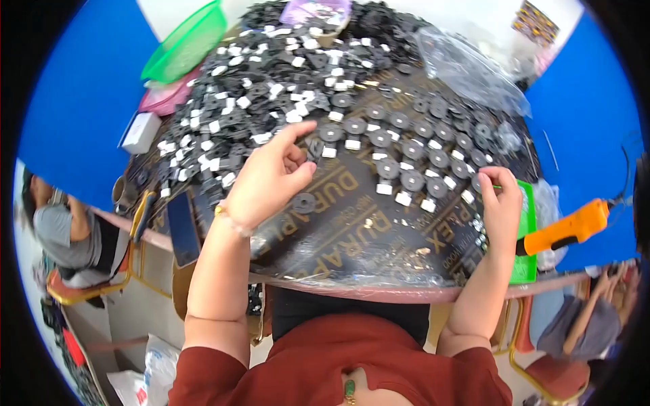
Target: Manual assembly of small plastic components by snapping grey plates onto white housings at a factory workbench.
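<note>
My left hand (271, 174) is over the table's left half, index finger stretched forward and thumb apart, with nothing seen between them. Close to its fingertips lie black round parts with white tabs (330, 132), the nearest of several set out in loose rows toward the right. A lone black disc (304, 201) rests below the left thumb. My right hand (501, 197) is at the right end of the rows, thumb and fingers pinched together beside a black disc (477, 181). Whatever sits inside that pinch is too small to make out.
A big heap of black parts and white pieces (250, 101) covers the left and back. An orange power screwdriver (567, 227) with a cable lies across a green tray (525, 272) at right. A phone (183, 229), green basket (186, 44) and clear plastic bag (474, 71) stand around.
</note>
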Demonstrator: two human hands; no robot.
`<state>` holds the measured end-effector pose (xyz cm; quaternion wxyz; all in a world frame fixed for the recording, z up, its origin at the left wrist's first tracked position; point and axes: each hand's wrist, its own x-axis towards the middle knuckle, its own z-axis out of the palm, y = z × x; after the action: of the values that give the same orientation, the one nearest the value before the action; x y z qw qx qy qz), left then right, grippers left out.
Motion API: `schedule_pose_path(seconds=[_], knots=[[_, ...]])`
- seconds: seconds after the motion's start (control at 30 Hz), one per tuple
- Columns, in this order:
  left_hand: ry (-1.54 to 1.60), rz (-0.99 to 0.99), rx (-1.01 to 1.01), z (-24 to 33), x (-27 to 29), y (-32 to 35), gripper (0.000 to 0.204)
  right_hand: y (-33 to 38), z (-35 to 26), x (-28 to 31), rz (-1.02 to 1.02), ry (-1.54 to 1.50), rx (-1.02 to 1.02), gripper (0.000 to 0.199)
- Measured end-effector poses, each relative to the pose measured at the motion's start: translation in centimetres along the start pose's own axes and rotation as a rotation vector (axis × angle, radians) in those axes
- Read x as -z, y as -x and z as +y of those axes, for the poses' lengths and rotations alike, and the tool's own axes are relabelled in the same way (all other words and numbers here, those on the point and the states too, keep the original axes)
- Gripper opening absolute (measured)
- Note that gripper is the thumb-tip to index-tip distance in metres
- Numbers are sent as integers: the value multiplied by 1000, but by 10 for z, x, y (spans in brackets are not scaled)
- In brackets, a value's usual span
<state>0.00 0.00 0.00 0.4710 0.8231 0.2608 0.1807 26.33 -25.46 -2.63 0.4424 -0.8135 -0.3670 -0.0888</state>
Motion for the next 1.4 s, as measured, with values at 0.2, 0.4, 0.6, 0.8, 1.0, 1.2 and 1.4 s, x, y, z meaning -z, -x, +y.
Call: schedule_pose_path(seconds=[0.2, 0.4, 0.6, 0.8, 1.0, 1.2, 1.4], knots=[[915, -162, -83, 43, -60, -20, 47, 8, 3, 34, -218, 332, 10, 8], [1035, -226, 178, -11, -112, -35, 43, 40, 47, 34, -329, 643, -59, 8], [1012, -242, 186, -13, -120, -33, 42, 58, 62, 31, -311, 656, -56, 6], [1031, -245, 175, -13, -122, -31, 42, 61, 63, 22, -258, 697, -42, 8], [1008, -274, 183, -10, -123, -28, 43, 53, 64, 26, -337, 739, 28, 6], [1010, -328, 179, -10, -127, -24, 45, 41, 68, 28, -453, 771, 137, 8], [1025, -414, 187, -7, -130, -23, 47, 33, 46, 36, -500, 789, 132, 8]])
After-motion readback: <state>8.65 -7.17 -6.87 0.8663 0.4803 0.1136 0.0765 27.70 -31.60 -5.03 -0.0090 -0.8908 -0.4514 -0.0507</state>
